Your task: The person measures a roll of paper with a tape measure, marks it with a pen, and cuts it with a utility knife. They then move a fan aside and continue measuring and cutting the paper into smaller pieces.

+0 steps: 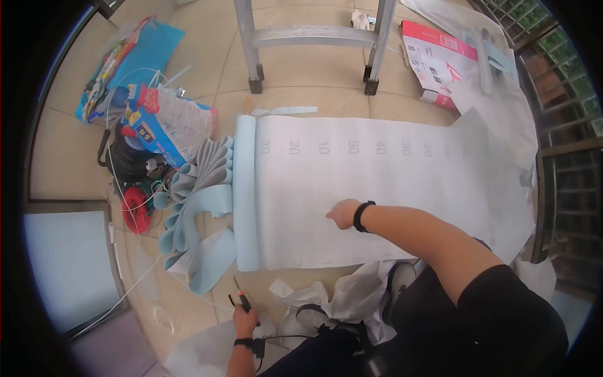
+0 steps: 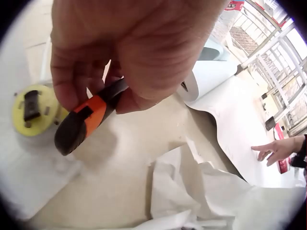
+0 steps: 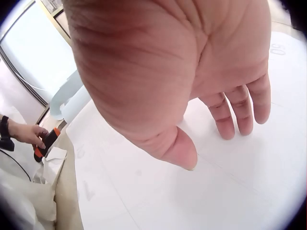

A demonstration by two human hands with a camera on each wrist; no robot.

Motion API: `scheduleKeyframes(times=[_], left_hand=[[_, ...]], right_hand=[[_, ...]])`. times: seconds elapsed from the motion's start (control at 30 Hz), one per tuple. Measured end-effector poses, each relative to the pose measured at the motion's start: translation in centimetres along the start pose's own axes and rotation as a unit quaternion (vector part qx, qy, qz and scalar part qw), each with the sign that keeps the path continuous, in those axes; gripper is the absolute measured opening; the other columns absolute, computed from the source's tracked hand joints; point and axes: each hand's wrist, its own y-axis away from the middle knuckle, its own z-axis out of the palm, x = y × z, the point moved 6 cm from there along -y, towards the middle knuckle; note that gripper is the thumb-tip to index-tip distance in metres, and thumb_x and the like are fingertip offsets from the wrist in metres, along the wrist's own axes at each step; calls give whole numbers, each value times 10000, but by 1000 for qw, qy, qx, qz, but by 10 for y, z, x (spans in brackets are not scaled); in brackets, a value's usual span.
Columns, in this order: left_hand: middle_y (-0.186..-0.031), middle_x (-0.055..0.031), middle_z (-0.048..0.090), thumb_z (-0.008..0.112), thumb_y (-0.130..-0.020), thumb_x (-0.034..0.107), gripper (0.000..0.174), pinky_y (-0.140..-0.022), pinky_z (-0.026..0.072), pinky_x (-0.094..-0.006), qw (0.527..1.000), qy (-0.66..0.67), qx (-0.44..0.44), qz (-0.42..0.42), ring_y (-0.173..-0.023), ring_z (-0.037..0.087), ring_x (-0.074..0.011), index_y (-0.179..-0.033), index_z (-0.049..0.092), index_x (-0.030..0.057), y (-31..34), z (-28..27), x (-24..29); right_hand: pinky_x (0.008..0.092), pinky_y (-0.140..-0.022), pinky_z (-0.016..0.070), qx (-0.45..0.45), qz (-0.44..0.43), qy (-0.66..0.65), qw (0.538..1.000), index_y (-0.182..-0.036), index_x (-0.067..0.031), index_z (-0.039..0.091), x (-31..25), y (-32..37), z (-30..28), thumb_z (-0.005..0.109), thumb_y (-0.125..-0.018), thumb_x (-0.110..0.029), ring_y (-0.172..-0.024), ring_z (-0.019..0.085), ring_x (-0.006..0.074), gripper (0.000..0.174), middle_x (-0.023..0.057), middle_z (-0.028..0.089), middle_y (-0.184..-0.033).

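Observation:
My left hand [image 1: 245,322] grips an orange and black utility knife [image 2: 91,115] by its handle, low over the floor near the front end of the roll. In the right wrist view the knife's blade end points toward the pale blue roll [image 1: 246,195]. From that roll a wide white-backed sheet [image 1: 301,188], printed with grey numbers, lies spread to the right. Over the sheet's middle is my right hand [image 1: 343,213], its index finger extended at the white surface and the other fingers loosely bent, holding nothing. Faint lines cross the sheet under it.
Left of the roll lie folded pale blue strips [image 1: 201,201], a red ring-shaped item [image 1: 135,210] and plastic packets [image 1: 166,122]. A metal ladder [image 1: 314,36] stands behind. Crumpled white paper [image 1: 358,292] lies by my feet; a yellow round item [image 2: 36,110] sits near my left hand.

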Motion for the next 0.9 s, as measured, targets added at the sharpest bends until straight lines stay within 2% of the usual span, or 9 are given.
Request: scheduleKeyframes(times=[0.03,0.07,0.13,0.17,0.23,0.3,0.47,0.63,0.9], left_hand=[[-818,-259,664,620,-739,126,283,-710,515,-493,1000,17,-6,-21,-798,664,-442,-952,543,-43,15,-15,4],[-800,-251,662,615,-740,118,290,-700,518,-485,998,41,-22,-42,-786,669,-431,-968,540,-45,27,-27,6],[-782,-244,659,610,-742,111,297,-690,521,-478,995,69,-35,-70,-773,674,-421,-983,537,-46,49,-46,-1],[-769,-234,658,608,-745,107,303,-684,524,-471,995,67,-44,-60,-765,678,-410,-997,535,-46,59,-51,-11],[-757,-225,657,606,-748,103,310,-678,528,-464,995,64,-53,-55,-756,682,-400,-1010,534,-45,77,-64,-8],[-673,-132,629,607,-763,49,269,-523,519,-349,997,40,-63,1,-555,657,-232,-988,486,-36,91,-84,15],[-678,-128,636,620,-781,67,281,-523,517,-339,996,60,-65,-2,-551,655,-212,-1019,502,-23,100,-102,67],[-720,-176,658,649,-796,135,323,-628,528,-408,994,-28,-43,91,-682,681,-337,-1051,526,-20,94,-87,112],[-858,-250,670,654,-801,212,371,-730,524,-475,994,9,-69,79,-831,660,-431,-1085,569,-10,87,-75,172]], right_hand=[[453,-855,522,-66,-33,4,997,-1129,-49,695,3,-17,-3,511,-829,-130,-1043,641,356,361,204,674,-1127],[444,-817,531,-1,-48,-40,998,-897,32,721,6,-20,-32,533,-772,-129,-967,669,362,277,219,704,-1011],[440,-756,532,176,-100,-65,977,-778,-3,706,35,-53,-79,557,-721,-165,-843,657,399,227,229,694,-870],[451,-780,526,299,-91,-111,943,-761,-28,691,63,-58,-105,565,-712,-183,-851,646,395,206,209,689,-862],[442,-883,511,404,67,-169,896,-866,-30,697,106,-52,-158,578,-731,-202,-965,627,392,249,220,672,-1001],[447,-894,506,446,167,-140,868,-963,-53,695,147,-59,-181,643,-735,-252,-984,615,403,307,222,653,-1020],[476,-962,477,397,193,-171,881,-1170,-68,610,176,-56,-191,706,-735,-297,-1162,523,383,500,184,561,-1201],[516,-968,448,325,223,-122,911,-1162,-75,607,167,-51,-198,683,-754,-275,-1219,487,352,461,156,549,-1210],[527,-999,411,312,190,-210,907,-1175,-100,612,175,-68,-209,628,-779,-263,-1251,478,335,428,155,552,-1249]])
